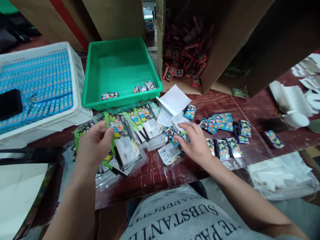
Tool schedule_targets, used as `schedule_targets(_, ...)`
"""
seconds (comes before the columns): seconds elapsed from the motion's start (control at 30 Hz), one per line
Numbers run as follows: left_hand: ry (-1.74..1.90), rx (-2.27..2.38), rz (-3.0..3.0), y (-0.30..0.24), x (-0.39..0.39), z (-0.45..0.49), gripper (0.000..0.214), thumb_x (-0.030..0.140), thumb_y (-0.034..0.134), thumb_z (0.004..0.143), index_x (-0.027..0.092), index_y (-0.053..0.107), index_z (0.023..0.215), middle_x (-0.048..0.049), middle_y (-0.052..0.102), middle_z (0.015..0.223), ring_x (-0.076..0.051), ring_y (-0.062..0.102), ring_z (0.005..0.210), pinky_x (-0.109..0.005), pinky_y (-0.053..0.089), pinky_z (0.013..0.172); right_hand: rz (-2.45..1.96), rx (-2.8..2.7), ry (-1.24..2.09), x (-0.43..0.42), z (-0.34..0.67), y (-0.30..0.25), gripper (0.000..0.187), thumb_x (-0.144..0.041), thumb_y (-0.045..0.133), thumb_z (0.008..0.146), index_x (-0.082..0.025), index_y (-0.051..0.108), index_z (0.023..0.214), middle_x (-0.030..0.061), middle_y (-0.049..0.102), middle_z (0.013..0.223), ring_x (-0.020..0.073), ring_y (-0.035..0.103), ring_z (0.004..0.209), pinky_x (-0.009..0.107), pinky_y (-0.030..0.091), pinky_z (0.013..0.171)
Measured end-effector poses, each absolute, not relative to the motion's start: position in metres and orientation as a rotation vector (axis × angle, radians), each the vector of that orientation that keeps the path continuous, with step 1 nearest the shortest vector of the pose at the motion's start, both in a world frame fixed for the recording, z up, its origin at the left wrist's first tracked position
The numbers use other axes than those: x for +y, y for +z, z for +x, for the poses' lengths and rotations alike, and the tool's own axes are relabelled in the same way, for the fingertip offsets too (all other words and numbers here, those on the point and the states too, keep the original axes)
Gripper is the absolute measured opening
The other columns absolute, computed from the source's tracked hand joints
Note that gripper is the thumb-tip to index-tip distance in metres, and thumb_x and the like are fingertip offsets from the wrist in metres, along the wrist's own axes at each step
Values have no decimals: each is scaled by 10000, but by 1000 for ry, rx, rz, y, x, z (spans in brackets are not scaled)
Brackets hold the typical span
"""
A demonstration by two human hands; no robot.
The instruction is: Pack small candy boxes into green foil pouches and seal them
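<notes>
My left hand (pixel 96 143) is closed, thumb and fingers pinching the left edge of a clear plastic bag with a black and green printed card (pixel 122 140). More such bags (pixel 143 118) lie beneath and beside it in an overlapping pile. My right hand (pixel 196 143) curls over small colourful packets, its thumb and fingers around a small packet (pixel 185 137); the exact grip is partly hidden. A blue packet (pixel 171 133) lies by its thumb. Below it is a bag with a white label (pixel 168 153). White paper slips (pixel 175 100) lie just beyond.
A green tray (pixel 87 90) holds a few packets. At left, a white basket (pixel 77 66) contains rows of blue boxes and a black phone (pixel 10 104). Cardboard boxes (pixel 232 36) stand behind, one with red packets (pixel 187 50). Loose packets (pixel 221 121) and a white cup (pixel 296 119) are right.
</notes>
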State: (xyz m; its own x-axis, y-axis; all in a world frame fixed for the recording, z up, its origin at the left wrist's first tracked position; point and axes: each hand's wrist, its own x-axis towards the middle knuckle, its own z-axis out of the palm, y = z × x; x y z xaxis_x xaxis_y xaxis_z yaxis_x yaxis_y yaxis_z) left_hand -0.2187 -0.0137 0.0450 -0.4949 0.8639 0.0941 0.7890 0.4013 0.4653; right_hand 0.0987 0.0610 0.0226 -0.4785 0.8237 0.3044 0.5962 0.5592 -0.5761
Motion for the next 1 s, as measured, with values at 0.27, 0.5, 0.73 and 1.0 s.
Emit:
schedule_targets(0.27,1152,1760,1277,46,-62,-102,357,414,611,977,220,681,1268,-57,780,1141,-214,747,963,-369,601,916,-899,-2391,783,43,70,66,450,-440,616,999,-191,552,1368,108,643,1301,232,577,1244,370,473,1076)
schedule_targets(0.5,958,1592,1257,46,-62,-105,448,395,740,876,244,683,1294,-69,754,1251,-265,734,1107,-393,601,970,-534,-2750,1092,73,101,88,283,-462,622,995,-206,702,905,29,741,904,188,684,891,318,470,822)
schedule_targets(0.73,969,1579,941,38,-49,-99,426,471,837,762,212,756,1091,-78,802,1073,-298,759,969,-467,613,928,-693,-2281,1069,60,112,73,328,-476,660,962,-253,635,1201,86,617,1407,245,582,1300,459,416,1126)
schedule_targets(1.0,1015,1944,1220,7,-67,-62,432,523,526,1003,183,699,1206,-91,757,1164,-279,684,1125,-415,528,993,-1333,-1951,1105,-10,91,0,423,-480,439,1049,-145,551,1283,154,744,1146,290,750,976,440,602,814)
